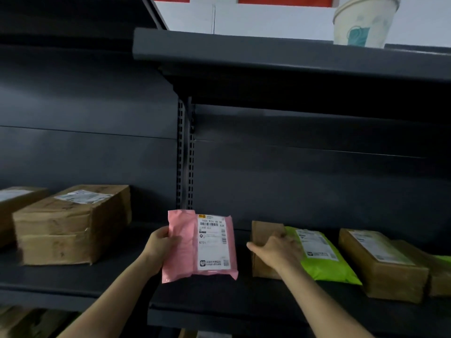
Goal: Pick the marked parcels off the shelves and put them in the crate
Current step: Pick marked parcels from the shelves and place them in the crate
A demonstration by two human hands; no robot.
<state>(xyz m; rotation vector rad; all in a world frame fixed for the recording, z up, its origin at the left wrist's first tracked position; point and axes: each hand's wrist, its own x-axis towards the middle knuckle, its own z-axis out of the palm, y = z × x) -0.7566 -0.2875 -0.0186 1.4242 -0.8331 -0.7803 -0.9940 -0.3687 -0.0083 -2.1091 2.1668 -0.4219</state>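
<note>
My left hand (159, 247) grips the left edge of a pink mailer bag (185, 250) with a white shipping label, holding it above the dark shelf (219, 306). My right hand (278, 252) lies on a small brown cardboard box (264, 234) on the same shelf, fingers spread over its top and reaching the green mailer bag (324, 262) that leans on it. Whether that hand grips the box I cannot tell. No crate is in view.
A labelled cardboard box (383, 262) lies right of the green bag. Two larger taped boxes (70, 225) sit on the left shelf bay. A paper cup (363, 20) stands on the top shelf. A slotted upright post (185, 154) divides the bays.
</note>
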